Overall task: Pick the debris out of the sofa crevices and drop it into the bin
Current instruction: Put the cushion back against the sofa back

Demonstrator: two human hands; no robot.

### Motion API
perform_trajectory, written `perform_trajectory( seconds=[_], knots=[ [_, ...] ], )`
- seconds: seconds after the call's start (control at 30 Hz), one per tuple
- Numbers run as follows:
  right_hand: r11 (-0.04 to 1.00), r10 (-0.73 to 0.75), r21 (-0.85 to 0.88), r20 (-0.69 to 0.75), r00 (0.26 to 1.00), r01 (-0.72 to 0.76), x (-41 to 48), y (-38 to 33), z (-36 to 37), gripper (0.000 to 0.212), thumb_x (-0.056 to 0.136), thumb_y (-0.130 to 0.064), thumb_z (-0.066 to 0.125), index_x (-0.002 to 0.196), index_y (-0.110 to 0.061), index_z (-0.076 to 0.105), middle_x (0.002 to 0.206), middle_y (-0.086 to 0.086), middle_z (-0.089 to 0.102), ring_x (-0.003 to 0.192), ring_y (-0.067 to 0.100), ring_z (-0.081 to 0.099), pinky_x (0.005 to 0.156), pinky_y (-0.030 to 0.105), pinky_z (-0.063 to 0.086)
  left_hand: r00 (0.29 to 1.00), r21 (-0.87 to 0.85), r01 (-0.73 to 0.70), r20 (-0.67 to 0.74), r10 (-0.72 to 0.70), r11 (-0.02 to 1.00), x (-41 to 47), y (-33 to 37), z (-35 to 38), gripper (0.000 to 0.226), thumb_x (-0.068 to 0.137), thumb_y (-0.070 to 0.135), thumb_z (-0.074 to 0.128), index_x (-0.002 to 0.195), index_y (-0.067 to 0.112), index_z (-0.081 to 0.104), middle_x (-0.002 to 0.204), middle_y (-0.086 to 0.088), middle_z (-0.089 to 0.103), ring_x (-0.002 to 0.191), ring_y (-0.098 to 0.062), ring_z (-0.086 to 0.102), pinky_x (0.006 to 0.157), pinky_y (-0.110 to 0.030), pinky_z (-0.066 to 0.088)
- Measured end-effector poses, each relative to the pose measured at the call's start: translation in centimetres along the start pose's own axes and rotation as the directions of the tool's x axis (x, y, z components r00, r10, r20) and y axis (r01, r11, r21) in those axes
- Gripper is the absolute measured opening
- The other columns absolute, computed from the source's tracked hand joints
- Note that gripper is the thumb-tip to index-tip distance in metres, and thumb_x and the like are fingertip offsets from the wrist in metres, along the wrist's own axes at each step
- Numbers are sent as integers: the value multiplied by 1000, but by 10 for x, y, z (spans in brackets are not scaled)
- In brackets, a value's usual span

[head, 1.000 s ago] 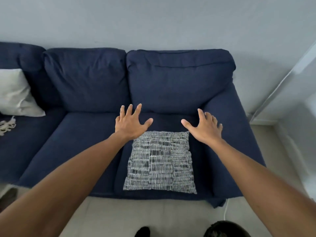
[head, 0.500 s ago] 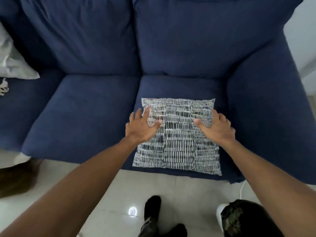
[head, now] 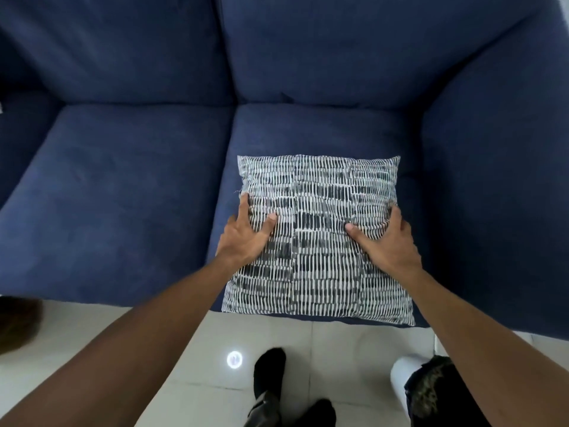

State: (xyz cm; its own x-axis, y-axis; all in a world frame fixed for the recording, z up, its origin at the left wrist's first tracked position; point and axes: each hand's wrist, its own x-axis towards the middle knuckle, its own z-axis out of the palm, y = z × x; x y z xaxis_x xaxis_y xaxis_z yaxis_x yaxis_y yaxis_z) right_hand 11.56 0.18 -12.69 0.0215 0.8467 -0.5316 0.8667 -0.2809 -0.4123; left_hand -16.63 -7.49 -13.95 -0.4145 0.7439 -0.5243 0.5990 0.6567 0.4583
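- The sofa (head: 129,192) is dark blue and soft all over; to the outside of the left hand lies a bare seat cushion (head: 117,186), with the seam between the two seat cushions running just beside that hand's knuckles.
- The left hand (head: 246,238) lies on the left edge of the pillow (head: 320,241), thumb pressed on top and fingers (head: 243,208) reaching along the side; whether they curl under the edge I cannot tell, so the hold reads as a light clasp on the pillow.
- The pillow is a black-and-white patterned square lying flat on the right seat cushion, its near edge hanging slightly past the sofa front. It looks light and squashy (the cover wrinkles under both thumbs), so it should lift easily but sag between the two hands; gripping both side edges at mid-height, as now, seems the sound place.
- The right hand (head: 388,241) mirrors the left on the pillow's right edge, thumb on top and fingers wrapped toward the side, clasping it lightly.
- Beyond the right hand runs the crevice against the armrest (head: 492,180).
- No debris shows anywhere; any is likely down in the crevices around and behind the pillow, small and light, needing fingertip pinches.
- No bin can be made out for certain.
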Motion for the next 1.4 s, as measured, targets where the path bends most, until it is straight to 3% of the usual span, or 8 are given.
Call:
perform_trajectory(
  seconds=[0.23, 0.33, 0.4, 0.67, 0.93, 1.07, 1.2, 1.4],
  knots=[
    [996, -13, 92, -75, 997, 20, -5, -9, -6, 124, 66, -87, 61, 157, -22, 8, 153, 20, 33, 137, 42, 39, 107, 59, 36, 986, -91, -60, -160, 45, 994, 0, 5, 0, 88, 84, 78, 41, 154, 34, 13, 135, -15, 59, 114, -36, 61, 100, -55, 48],
    [991, -49, 117, -101, 994, 61, -11, -15, -16, 121, 67, -85, 63, 156, -22, 12, 152, 20, 36, 136, 41, 41, 107, 57, 37, 964, -107, -117, -250, 87, 987, -7, 14, -11, 82, 84, 74, 43, 151, 31, 25, 104, -11, 70, 85, -31, 68, 82, -51, 58],
    [985, -83, 139, -125, 989, 100, -16, -21, -26, 117, 67, -84, 64, 155, -22, 16, 149, 20, 39, 134, 40, 43, 105, 55, 39, 952, -129, -158, -283, 117, 979, -13, 22, -21, 81, 82, 76, 41, 149, 33, 27, 97, -11, 70, 79, -33, 68, 77, -48, 59],
    [949, -190, 199, -251, 949, 243, -33, -52, -82, 114, 68, -84, 64, 154, -26, 17, 151, 13, 35, 135, 35, 41, 106, 54, 38, 850, -150, -351, -466, 247, 924, -36, 66, -68, 70, 93, 60, 50, 151, 28, 30, 141, -1, 57, 129, -24, 52, 109, -46, 42],
    [901, -284, 195, -412, 866, 388, -13, -102, -136, 110, 72, -78, 65, 156, -29, 13, 151, 9, 31, 135, 31, 41, 105, 50, 39, 706, -155, -503, -641, 301, 850, -16, 121, -113, 68, 96, 49, 53, 153, 22, 30, 148, 3, 49, 136, -17, 46, 113, -44, 39],
    [862, -331, 186, -498, 801, 471, 20, -125, -150, 106, 75, -70, 70, 155, -27, 14, 146, 9, 33, 127, 22, 42, 99, 38, 36, 649, -145, -557, -691, 319, 817, 19, 144, -128, 67, 97, 47, 51, 154, 20, 28, 154, 3, 44, 140, -14, 41, 114, -43, 38],
    [823, -349, 187, -578, 738, 536, 61, -140, -155, 106, 75, -64, 75, 154, -23, 18, 141, 9, 36, 113, 6, 33, 94, 31, 33, 620, -122, -591, -701, 352, 798, 58, 163, -136, 66, 100, 42, 51, 155, 18, 25, 159, 4, 35, 145, -10, 33, 117, -33, 30],
    [803, -334, 210, -617, 712, 558, 126, -143, -137, 105, 76, -57, 78, 154, -20, 17, 139, 10, 35, 118, 5, 31, 100, 31, 30, 632, -110, -613, -663, 402, 782, 126, 176, -125, 66, 102, 42, 46, 157, 18, 18, 154, 18, 27, 139, 7, 21, 109, -15, 20]
  ],
)
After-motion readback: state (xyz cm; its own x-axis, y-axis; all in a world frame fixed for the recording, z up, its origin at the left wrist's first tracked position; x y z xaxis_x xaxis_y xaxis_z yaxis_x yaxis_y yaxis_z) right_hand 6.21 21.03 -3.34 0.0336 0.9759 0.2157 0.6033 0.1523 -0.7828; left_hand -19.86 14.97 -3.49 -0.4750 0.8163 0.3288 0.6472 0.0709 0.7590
